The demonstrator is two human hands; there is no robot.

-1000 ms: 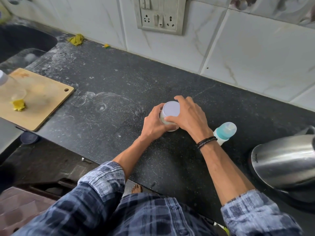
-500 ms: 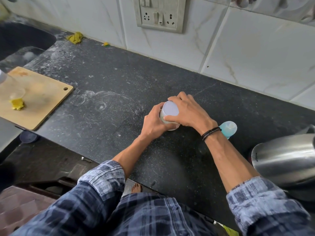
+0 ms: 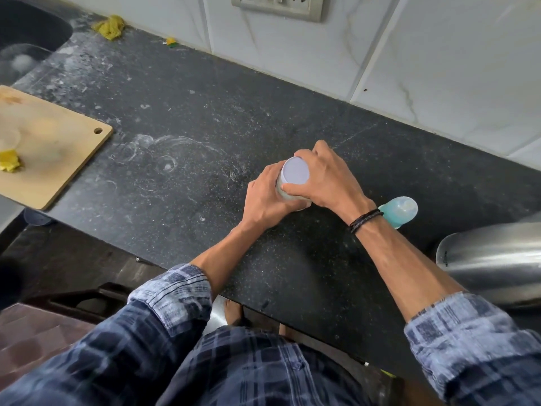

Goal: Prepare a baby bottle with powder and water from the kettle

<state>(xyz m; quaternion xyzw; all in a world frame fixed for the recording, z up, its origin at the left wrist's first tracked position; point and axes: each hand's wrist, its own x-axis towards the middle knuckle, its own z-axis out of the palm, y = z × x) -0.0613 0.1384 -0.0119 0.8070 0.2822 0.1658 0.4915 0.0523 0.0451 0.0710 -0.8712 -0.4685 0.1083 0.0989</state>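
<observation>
I stand at the dark stone counter (image 3: 181, 118) with both hands on the powder container (image 3: 294, 183), a small pale jar with a flat lavender lid (image 3: 295, 170). The container stands upright on the counter, roughly at the centre of the work area.

My left hand (image 3: 263, 197) wraps the jar body from the left side, fingers curled around it, thumb toward me. My right hand (image 3: 328, 180) comes over from the right and grips the lid rim, fingertips spread around the far edge and thumb on the near edge. Whether the lid is loose or seated, I cannot tell.

The baby bottle (image 3: 399, 210), with a teal cap, is on the counter just beyond my right wrist, which carries a black cord bracelet (image 3: 366, 219) and hides part of the bottle. The steel kettle (image 3: 491, 259) sits at the right edge of the view, near the bottle but apart from it.

A wooden cutting board (image 3: 58, 159) lies well to the left, with a yellow scrap (image 3: 10, 165) on it. A wall socket plate (image 3: 278, 5) is mounted on the tiles above.
</observation>
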